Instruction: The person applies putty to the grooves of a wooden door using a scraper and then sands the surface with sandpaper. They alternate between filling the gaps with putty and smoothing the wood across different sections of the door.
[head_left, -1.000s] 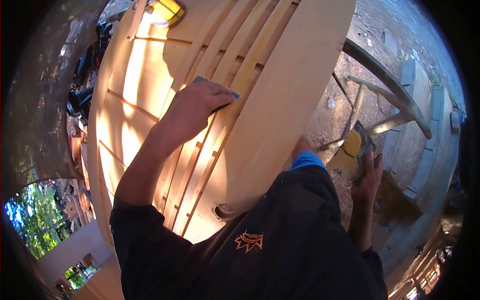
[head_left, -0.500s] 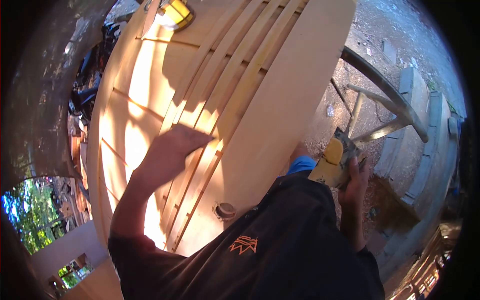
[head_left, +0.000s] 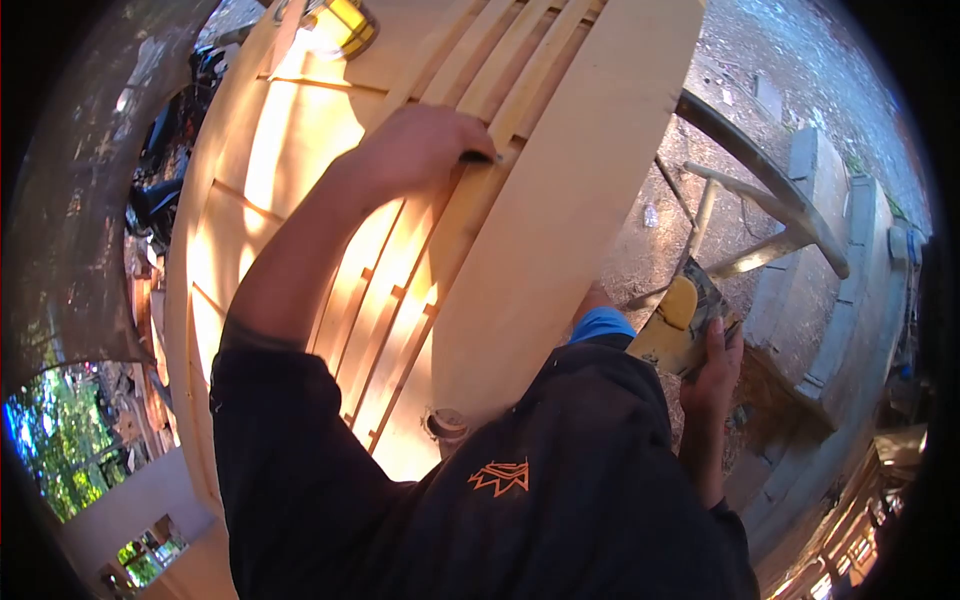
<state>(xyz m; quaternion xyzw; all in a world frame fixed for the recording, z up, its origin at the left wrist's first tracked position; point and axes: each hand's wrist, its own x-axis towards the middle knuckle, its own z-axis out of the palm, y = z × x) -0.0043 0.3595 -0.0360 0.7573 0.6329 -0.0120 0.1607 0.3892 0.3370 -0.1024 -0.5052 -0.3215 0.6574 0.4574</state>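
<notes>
My left hand point(head_left: 435, 150) is closed in a pinch above the slatted middle of a large pale wooden panel point(head_left: 560, 210). Between its fingertips shows a small dark flat piece, mostly hidden, near one of the long narrow slats point(head_left: 490, 180). On the right, beside my body, my right hand point(head_left: 712, 372) grips a dark, yellow-smeared flat holder point(head_left: 658, 338). A rounded lump of yellow paste point(head_left: 680, 302) sits on that holder. How far the fingers wrap beneath it is hidden.
A small round container point(head_left: 445, 424) rests on the panel near my shirt. At the far end stands a yellow container point(head_left: 345, 27). Right of the panel, a wooden frame with a curved dark bar point(head_left: 745, 155) stands on the ground, with grey blocks point(head_left: 850, 290) beyond.
My left hand has moved up and right along the slats, away from my body, still pinching the dark flat piece. The right hand and its holder have barely shifted.
</notes>
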